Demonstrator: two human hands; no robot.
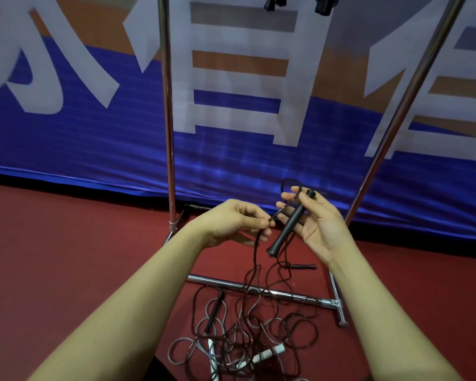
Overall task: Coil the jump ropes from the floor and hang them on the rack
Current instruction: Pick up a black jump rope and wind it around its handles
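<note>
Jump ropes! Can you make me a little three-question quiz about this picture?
1. True or false: the right hand holds a black handle.
2. What does the left hand pinch? A) cord B) white handle C) rack
3. Fill in: the tangled ropes lie on the red ____.

Key: 1 true; 2 A; 3 floor.
</note>
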